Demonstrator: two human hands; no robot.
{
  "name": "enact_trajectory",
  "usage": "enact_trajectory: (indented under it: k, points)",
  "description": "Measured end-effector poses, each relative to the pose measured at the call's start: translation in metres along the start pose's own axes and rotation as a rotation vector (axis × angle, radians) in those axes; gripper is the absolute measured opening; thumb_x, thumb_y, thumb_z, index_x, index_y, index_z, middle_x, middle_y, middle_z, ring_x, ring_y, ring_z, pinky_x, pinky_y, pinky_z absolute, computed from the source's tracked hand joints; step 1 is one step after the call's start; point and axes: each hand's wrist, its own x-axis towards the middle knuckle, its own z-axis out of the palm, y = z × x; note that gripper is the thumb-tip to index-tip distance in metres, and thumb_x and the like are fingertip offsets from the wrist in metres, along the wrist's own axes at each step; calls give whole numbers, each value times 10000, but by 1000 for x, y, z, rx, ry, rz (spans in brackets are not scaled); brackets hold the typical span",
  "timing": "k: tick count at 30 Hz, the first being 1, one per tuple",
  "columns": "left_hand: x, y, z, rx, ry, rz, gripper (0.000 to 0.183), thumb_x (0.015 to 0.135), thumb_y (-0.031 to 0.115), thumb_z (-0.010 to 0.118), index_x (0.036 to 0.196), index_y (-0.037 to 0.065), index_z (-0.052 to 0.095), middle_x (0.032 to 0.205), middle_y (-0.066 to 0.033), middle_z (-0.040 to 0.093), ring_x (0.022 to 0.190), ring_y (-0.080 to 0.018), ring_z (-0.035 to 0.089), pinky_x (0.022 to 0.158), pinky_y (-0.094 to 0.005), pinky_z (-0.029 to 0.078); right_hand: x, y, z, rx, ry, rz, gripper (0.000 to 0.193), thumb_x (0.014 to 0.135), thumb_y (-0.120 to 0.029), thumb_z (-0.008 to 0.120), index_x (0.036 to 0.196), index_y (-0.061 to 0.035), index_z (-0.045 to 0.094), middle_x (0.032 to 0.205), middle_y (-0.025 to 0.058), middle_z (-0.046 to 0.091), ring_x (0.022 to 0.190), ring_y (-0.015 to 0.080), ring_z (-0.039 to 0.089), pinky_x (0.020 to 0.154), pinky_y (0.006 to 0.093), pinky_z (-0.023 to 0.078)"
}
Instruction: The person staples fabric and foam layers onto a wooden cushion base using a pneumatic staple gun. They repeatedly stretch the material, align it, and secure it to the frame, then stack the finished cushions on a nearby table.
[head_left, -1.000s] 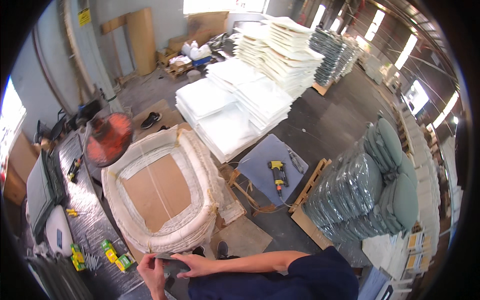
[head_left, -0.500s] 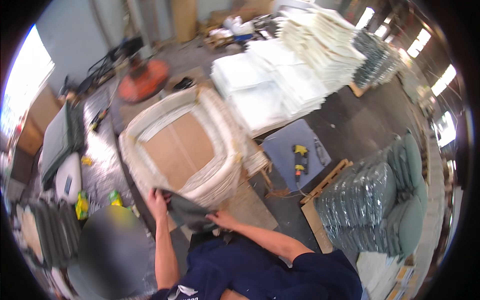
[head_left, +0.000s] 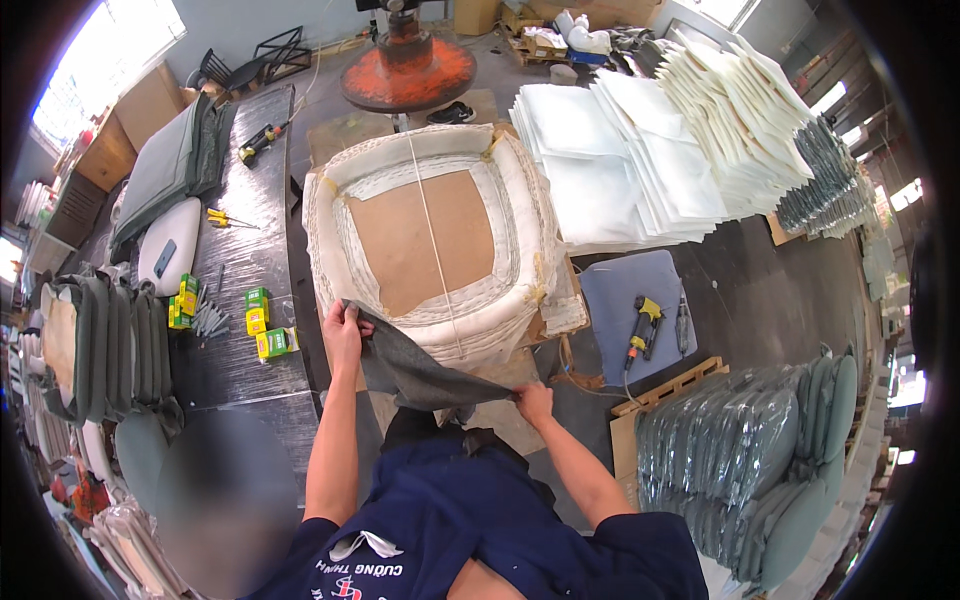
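From afar I saw the left hand (head_left: 346, 335) pinching one end of the dark grey cloth (head_left: 418, 368) at the near edge of the white stack (head_left: 328, 235), the right hand (head_left: 533, 402) clamped on its other end.

Can be read on the front of the navy shirt (head_left: 450, 500): white capital lettering (head_left: 360, 569), with a red-and-white emblem (head_left: 347, 588) just beside it, near the lower edge. Also bear print, probably lettering but too small to make out: the green-and-yellow boxes (head_left: 257, 312) at the left.
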Motion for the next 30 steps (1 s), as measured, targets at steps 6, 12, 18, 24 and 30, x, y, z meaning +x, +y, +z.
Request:
enact_trajectory:
  k: [6, 12, 18, 24, 30]
  points:
    - [14, -3, -19, -69, 48, -31, 143, 1117, 136, 563, 1031, 65, 652, 812, 11, 623, 614, -79, 631, 546, -229, 527, -32, 70, -19, -42, 168, 209, 218, 903, -340, 772, 1055, -197, 837, 1077, 124, 678, 1063, 362, 675, 900, 477, 535]
    - [37, -6, -37, 21, -84, -63, 134, 1093, 130, 560, 1006, 74, 645, 805, 9, 621, 613, -87, 620, 549, -235, 508, -20, 50, -3, 301, -127, 5, 374, 940, -349, 761, 1221, -101, 762, 1168, 171, 734, 1073, 326, 708, 931, 471, 549]
    - [33, 3, -37, 2, -110, -134, 140, 1107, 168, 579, 1019, 87, 651, 842, -10, 688, 664, -104, 699, 571, -231, 579, 36, -129, 63, 484, -40, -400, 760, 863, -516, 815, 1447, -65, 634, 1432, 229, 656, 1390, 398, 561, 1175, 469, 434]
    - [28, -8, -33, -16, -133, -135, 127, 1106, 174, 595, 1090, 73, 670, 877, -19, 714, 670, -111, 715, 557, -225, 590, 84, -150, 80, 157, -274, -319, 809, 809, -587, 815, 1440, -107, 656, 1452, 213, 648, 1380, 418, 562, 1167, 486, 442]
    - [26, -5, -38, -64, -78, -127, 116, 1096, 164, 614, 1062, 68, 669, 859, -21, 705, 652, -120, 716, 554, -232, 589, 45, -47, 11, -251, -86, -222, 290, 848, -356, 819, 1092, -202, 789, 1149, 76, 745, 1131, 308, 688, 975, 548, 502]
